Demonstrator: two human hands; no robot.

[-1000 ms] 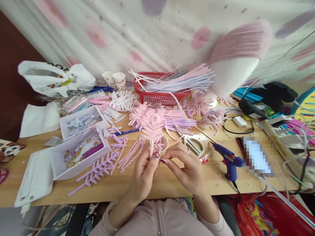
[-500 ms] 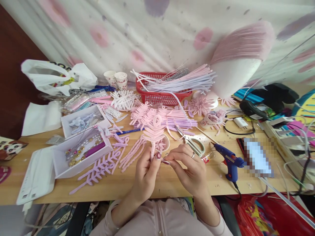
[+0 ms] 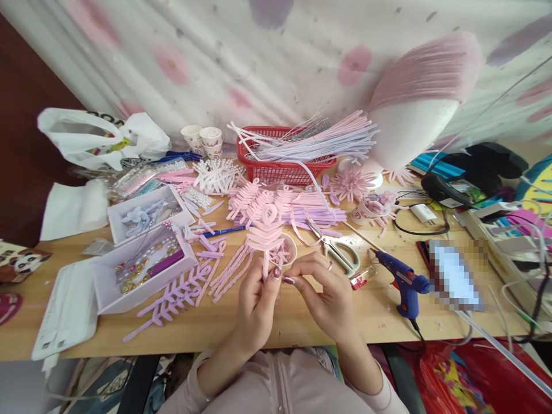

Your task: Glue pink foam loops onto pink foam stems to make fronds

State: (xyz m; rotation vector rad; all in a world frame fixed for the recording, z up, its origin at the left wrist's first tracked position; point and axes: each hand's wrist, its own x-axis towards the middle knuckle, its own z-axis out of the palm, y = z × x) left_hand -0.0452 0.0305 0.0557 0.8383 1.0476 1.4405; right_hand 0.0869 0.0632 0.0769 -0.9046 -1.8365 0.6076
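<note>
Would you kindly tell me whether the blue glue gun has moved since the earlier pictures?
No, the blue glue gun lies in the same place on the desk, just right of the scissors.

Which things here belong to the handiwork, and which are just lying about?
Likely work things:
- pink, fuzzy, fern-shaped sprig in the left hand
- green-handled metal scissors
- blue plastic glue gun

Likely lying about:
- white plastic bag
- white boxy charger

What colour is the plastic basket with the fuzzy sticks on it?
The plastic basket is red, seen best in the head view.
</note>
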